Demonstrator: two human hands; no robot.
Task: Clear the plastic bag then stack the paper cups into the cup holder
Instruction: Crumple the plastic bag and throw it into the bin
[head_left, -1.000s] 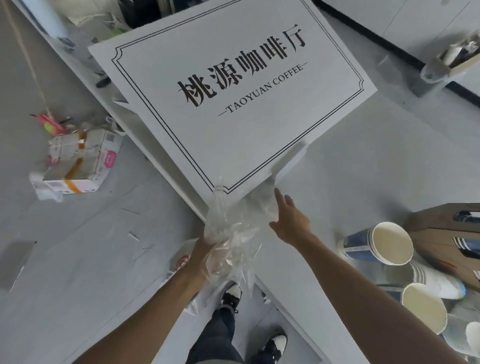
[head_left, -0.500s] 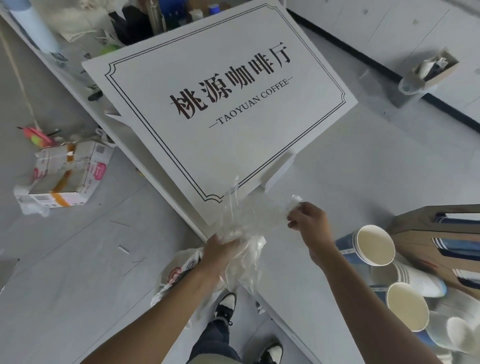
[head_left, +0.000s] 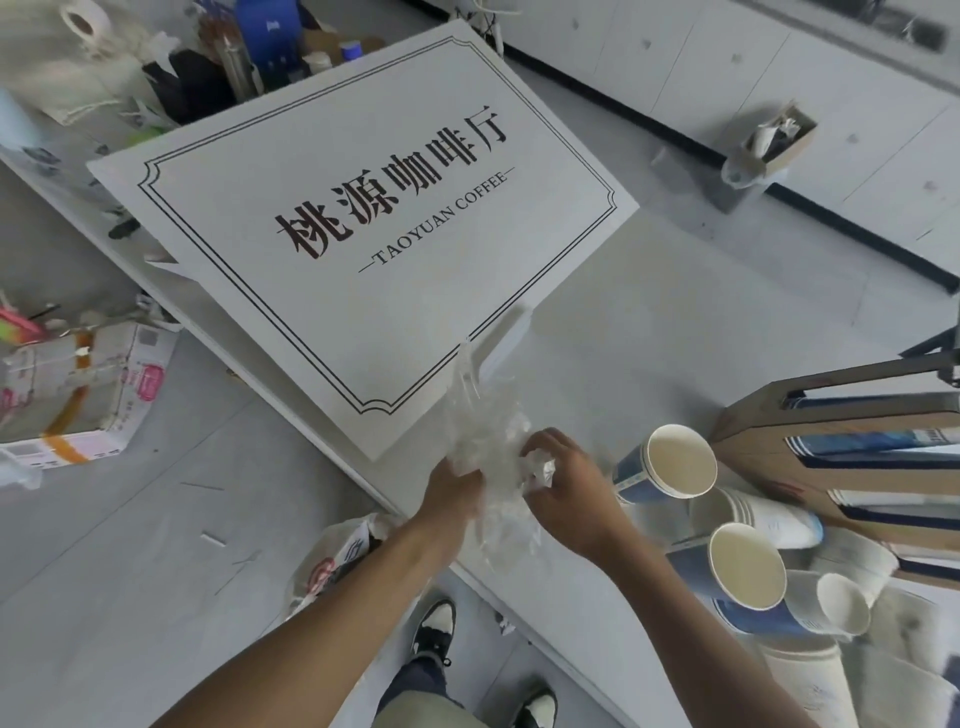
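Note:
A clear plastic bag (head_left: 488, 436) is bunched up between both hands over the near edge of the white table (head_left: 649, 353). My left hand (head_left: 449, 493) grips its lower left side. My right hand (head_left: 563, 486) is closed on a crumpled wad of it. Several blue-and-white paper cups (head_left: 675, 462) lie on their sides at the right, open mouths toward me. Behind them stands a brown cardboard cup holder (head_left: 841, 452) with blue cups showing through its slots.
A large white "Taoyuan Coffee" sign (head_left: 363, 218) leans across the table behind the bag. On the floor lie a taped cardboard box (head_left: 88, 395) at left and a printed plastic bag (head_left: 337, 561) under my left arm. My shoes (head_left: 434, 623) are below.
My right hand has closed on the bag and drawn in next to the left hand, crumpling the plastic into a tighter bunch. The view has shifted, showing more cups at right.

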